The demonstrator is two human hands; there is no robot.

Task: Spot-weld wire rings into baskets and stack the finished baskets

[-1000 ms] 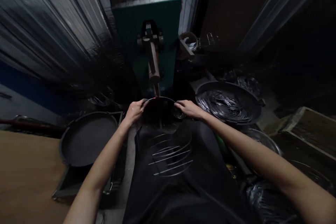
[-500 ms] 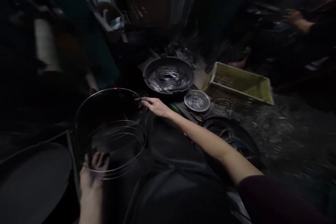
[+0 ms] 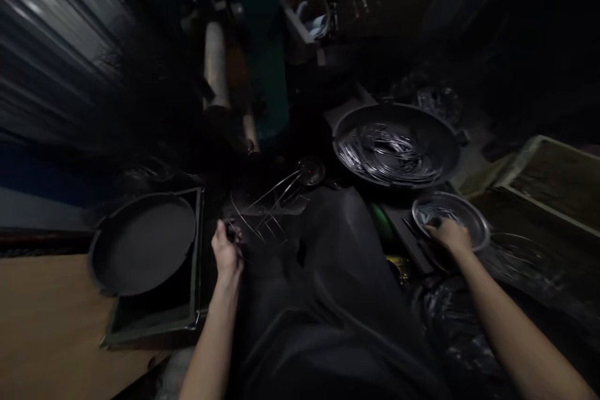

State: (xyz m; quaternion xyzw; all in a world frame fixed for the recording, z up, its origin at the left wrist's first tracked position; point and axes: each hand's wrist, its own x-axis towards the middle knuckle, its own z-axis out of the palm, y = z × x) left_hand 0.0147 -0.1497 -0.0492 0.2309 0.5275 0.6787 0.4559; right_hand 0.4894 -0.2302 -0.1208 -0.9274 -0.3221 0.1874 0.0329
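Shifted since earlier: wire frame (image 3: 280,202), now tilted, extending ahead and rightward of left hand (image 3: 227,247), which pinches its near end. Right hand (image 3: 452,236): off the frame, fingers inside metal dish (image 3: 482,228); grip cannot be told.

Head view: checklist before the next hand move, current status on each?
1. Right hand at the small metal bowl: ok, fingers over its inside.
2. Piece pinched in the right fingertips: cannot tell, blurred.
3. Left hand secure on the wire frame: cannot tell, too dark at the fingers.
4. Wire rings inside the large round pan: ok, heaped within its rim.
5. Lighting good enough to check grip: not ok, dim.
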